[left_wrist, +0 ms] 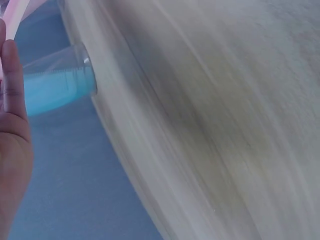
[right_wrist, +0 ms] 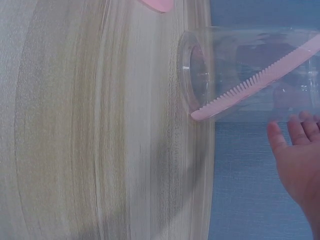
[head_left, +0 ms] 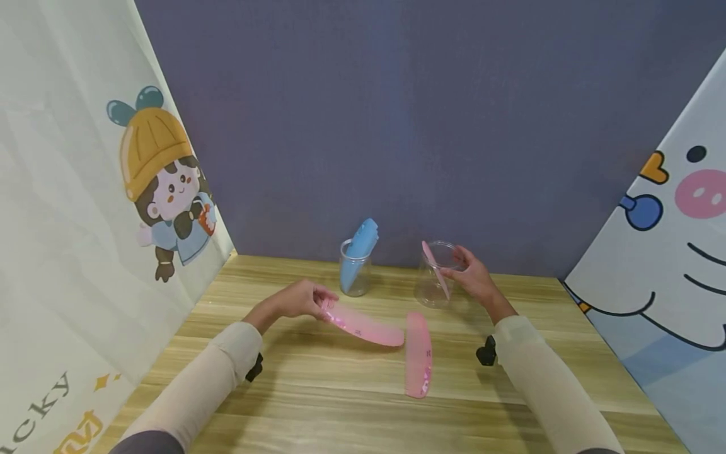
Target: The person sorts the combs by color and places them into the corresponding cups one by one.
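My left hand [head_left: 304,300] pinches one end of a pink comb [head_left: 365,326], which slants down to the right over the table. Below its far end lies another pink comb [head_left: 418,356], flat on the wood. At the back right stands a clear plastic cup [head_left: 429,291] with a pink comb [right_wrist: 250,85] leaning inside, its teeth showing in the right wrist view. Around the upper right side of that cup, my right hand [head_left: 475,277] holds it, thumb in front and fingertips [right_wrist: 275,131] at its wall.
Left of that cup, a second clear cup [head_left: 356,290] holds blue combs [head_left: 363,241]. A dark grey-blue wall [head_left: 397,126] rises behind the wooden table [head_left: 317,403]. Printed white panels [head_left: 62,208] flank both sides.
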`<state>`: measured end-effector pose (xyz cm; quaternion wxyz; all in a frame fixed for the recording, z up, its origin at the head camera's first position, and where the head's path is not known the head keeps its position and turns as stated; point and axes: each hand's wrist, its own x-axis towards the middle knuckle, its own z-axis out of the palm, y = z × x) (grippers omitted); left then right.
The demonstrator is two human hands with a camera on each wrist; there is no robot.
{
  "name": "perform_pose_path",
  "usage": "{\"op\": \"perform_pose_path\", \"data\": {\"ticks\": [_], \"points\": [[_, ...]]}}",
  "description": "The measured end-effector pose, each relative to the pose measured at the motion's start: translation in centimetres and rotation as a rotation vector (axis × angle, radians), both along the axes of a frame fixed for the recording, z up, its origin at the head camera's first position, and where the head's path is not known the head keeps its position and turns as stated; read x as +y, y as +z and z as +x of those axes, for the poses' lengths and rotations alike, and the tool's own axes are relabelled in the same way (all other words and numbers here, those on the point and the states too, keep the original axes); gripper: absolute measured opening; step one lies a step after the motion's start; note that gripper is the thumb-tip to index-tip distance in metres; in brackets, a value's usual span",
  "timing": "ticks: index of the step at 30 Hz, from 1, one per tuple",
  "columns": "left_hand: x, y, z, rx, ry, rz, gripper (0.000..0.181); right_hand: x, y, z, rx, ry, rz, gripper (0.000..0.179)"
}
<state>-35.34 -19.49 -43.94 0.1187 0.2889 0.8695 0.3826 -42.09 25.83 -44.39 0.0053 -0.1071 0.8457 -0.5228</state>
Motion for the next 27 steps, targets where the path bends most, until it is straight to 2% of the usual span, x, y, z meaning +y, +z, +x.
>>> {"op": "perform_pose_path", "data": {"ticks": [9, 12, 17, 24, 27], "points": [[0.2, 1.3, 0.2, -0.087, 0.105, 0.159, 0.052, 0.1, 0.2, 0.3, -0.001, 0.007, -0.003, 0.099], [0.5, 1.7, 0.2, -0.072, 0.138, 0.163, 0.053, 0.2, 0.3, 0.5, 0.000, 0.013, -0.007, 0.101], [0.7, 2.3, -0.4, -0.043, 0.165, 0.217, 0.053, 0.1, 0.3, 0.7, -0.001, 0.022, -0.001, 0.101], [1.7, 4.0, -1.1, -0.009, 0.193, 0.303, 0.052, 0.2, 0.2, 0.6, 0.008, 0.016, -0.003, 0.100], [2.6, 4.6, -1.4, 0.016, 0.210, 0.310, 0.051, 0.6, 0.0, 0.2, 0.005, 0.021, 0.000, 0.101]]}}
